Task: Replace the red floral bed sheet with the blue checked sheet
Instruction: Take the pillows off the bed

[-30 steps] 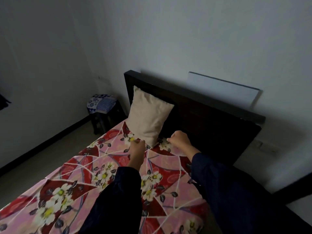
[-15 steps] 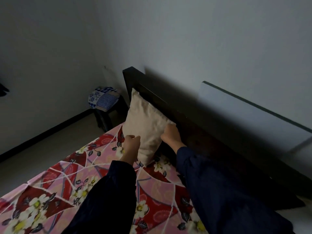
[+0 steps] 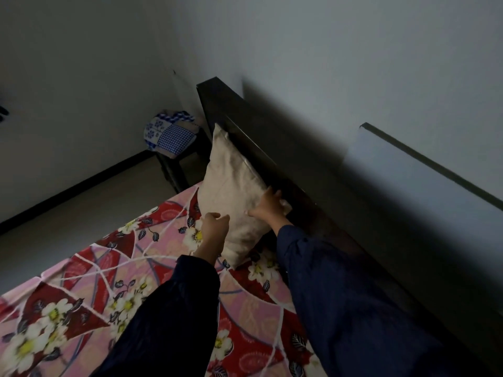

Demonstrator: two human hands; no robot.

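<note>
Bedsheet (image 3: 168, 268) lengthwise from headboard (image 3: 313, 186), right hand (image 3: 268, 206) gripping upright pillow (image 3: 231, 186), left hand (image 3: 215, 227) grip unclear

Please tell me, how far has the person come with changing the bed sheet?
Done: nothing yet; the red floral sheet is not yet removed. In hand: the right hand grips the pillow at its edge near the headboard; the left hand is at its lower edge, grip unclear. Left: take the pillow off, strip the red sheet, spread the blue checked sheet, now folded on the stool.
</note>
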